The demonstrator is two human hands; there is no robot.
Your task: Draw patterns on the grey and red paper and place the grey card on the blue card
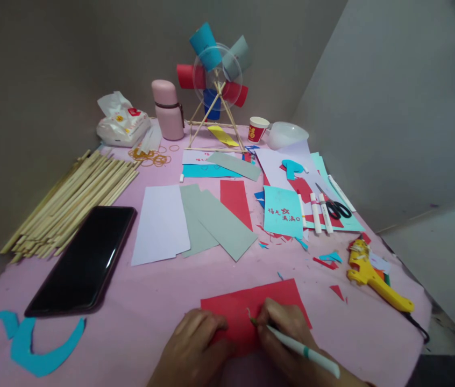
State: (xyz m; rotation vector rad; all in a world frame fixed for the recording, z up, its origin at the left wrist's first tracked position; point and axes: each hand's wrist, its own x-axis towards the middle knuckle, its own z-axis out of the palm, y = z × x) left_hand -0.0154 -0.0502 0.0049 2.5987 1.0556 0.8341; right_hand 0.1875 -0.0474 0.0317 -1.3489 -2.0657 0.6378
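Red paper (239, 314), a smooth flat rectangle, lies close before us on the pink-covered bench (150, 306). Our left hand (197, 344) rests on its lower left part, fingers loosely bent and grasping nothing; our right hand (282, 336) grips a slim white marker (304, 352) banded in green, its tip at a short, pale curved stroke on the sheet. To our left we see curved blue paper cutouts (45, 355), then a glossy black phone (84, 260); to our right, a yellow plastic glue gun (376, 282). Farther on lie matte grey strips (231, 226), a lettered turquoise card (284, 212), black-handled scissors (338, 209) and a sheaf of slender wooden sticks (74, 201). Beyond them we find thin, tangled rubber bands (153, 157), a rounded pink flask (168, 115) and, on a triangular stick frame (203, 129), a clear round wheel (231, 56) ringed with coloured paper cylinders (190, 77).
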